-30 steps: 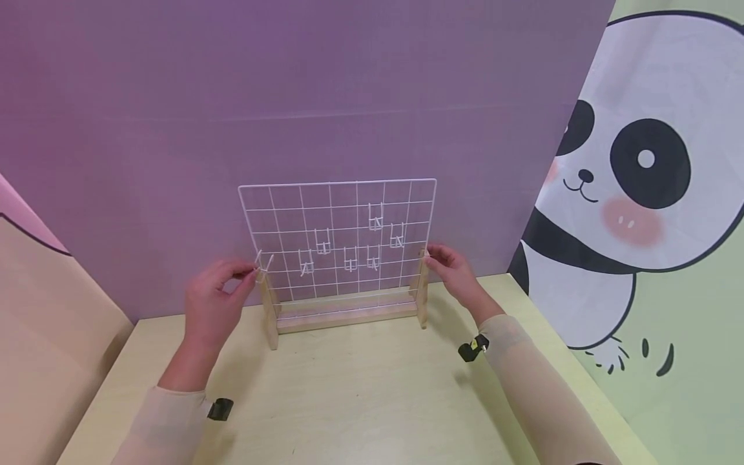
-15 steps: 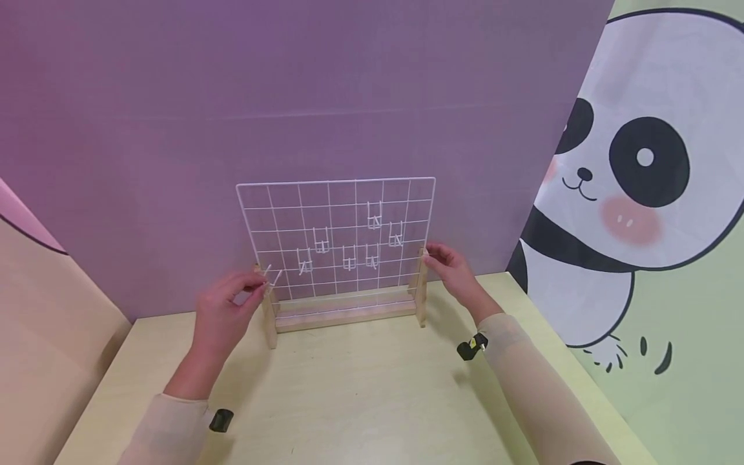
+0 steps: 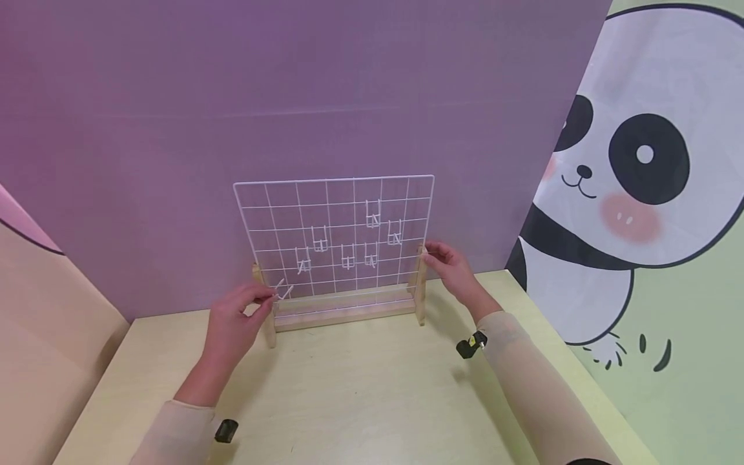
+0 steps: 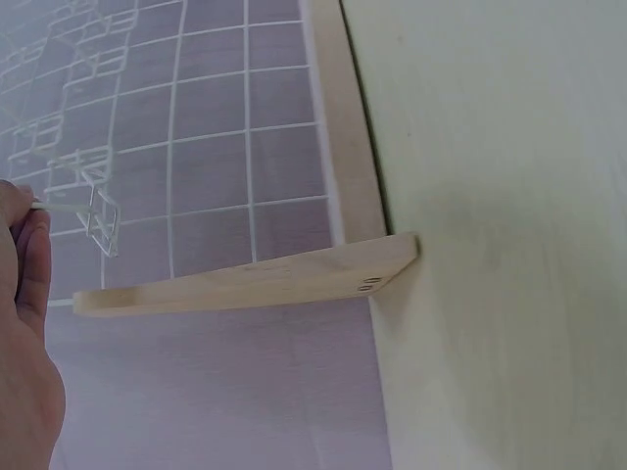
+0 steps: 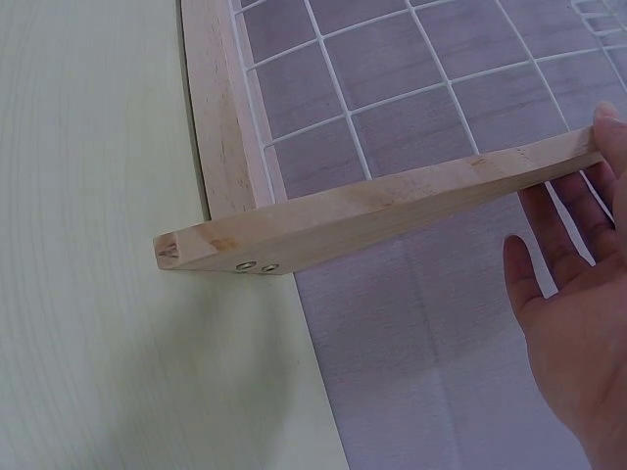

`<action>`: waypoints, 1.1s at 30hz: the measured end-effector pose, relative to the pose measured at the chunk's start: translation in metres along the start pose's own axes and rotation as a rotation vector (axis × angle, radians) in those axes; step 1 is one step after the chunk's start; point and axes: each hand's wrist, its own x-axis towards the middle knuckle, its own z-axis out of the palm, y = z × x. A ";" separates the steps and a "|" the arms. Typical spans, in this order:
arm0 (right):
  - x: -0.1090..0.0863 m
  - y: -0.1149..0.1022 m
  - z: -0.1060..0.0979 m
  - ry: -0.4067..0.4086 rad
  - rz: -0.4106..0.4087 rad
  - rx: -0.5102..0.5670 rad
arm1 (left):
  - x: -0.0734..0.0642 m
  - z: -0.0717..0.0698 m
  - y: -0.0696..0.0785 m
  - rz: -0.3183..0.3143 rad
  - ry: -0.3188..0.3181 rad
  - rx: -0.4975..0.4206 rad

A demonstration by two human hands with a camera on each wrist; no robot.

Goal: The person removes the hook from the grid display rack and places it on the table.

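Note:
A white wire grid panel (image 3: 334, 179) stands upright in a pale wooden stand (image 3: 349, 316). Between thumb and fingers, my left hand (image 3: 235, 323) pinches a small white wire hook (image 3: 285, 292) by its end, over the grid's lower left part. The left wrist view shows this hook (image 4: 105, 225) in front of the wires, above the left wooden upright (image 4: 245, 286). My right hand (image 3: 456, 274) grips the top of the right upright (image 3: 421, 300); in the right wrist view its thumb and fingers lie on either side of that upright (image 5: 392, 204).
Several white hooks, among them an upper one (image 3: 373, 216) and a left one (image 3: 303, 263), hang on the grid. The stand rests near the back of a light wooden table (image 3: 360, 394). Behind it rises a purple backdrop (image 3: 325, 84); a panda picture (image 3: 645, 239) covers the right wall.
My left hand has moved right and down with the hook, from beside the left upright to the grid's lower left squares. My right hand stays on the right upright.

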 end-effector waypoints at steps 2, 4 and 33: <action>0.000 -0.001 0.000 -0.001 0.008 -0.008 | -0.002 0.002 -0.001 0.005 -0.011 0.006; 0.000 -0.001 0.000 -0.001 0.017 -0.014 | -0.005 0.005 -0.003 0.006 -0.024 0.009; 0.000 0.003 0.000 0.002 0.018 -0.008 | -0.033 0.026 -0.017 -0.005 -0.352 0.100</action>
